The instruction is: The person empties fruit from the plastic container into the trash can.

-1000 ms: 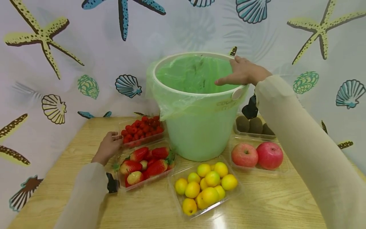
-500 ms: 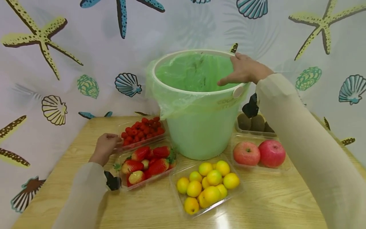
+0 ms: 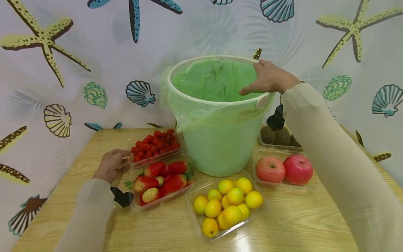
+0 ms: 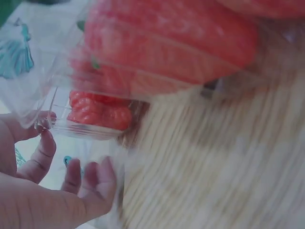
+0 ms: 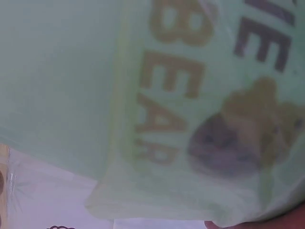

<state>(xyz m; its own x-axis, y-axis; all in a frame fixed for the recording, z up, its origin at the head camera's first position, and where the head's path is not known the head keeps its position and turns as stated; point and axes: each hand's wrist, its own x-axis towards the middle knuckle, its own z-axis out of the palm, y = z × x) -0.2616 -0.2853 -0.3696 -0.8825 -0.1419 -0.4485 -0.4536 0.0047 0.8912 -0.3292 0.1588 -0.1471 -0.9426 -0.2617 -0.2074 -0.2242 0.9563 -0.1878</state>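
A large green bin (image 3: 220,140) with a pale rim and a thin plastic liner stands in the middle of the table. My right hand (image 3: 272,77) rests on its right rim, thumb stretched over the opening. At the left, my left hand (image 3: 111,162) pinches the near-left edge of a clear box of raspberries (image 3: 154,144), fingertips on the plastic rim in the left wrist view. A clear box of strawberries (image 3: 163,180) lies just in front of it. In the right wrist view the bin's printed wall (image 5: 171,95) covers most of the right hand.
Yellow plum-like fruits (image 3: 226,206) fill a clear box in front of the bin. Two apples (image 3: 284,170) sit in another at the right, with a box of kiwis (image 3: 278,135) behind, partly covered by the right sleeve. A shell-patterned cloth (image 3: 126,52) hangs behind.
My left hand has moved slightly left, and the raspberry box has shifted a little left with it. The right hand stays on the bin rim.
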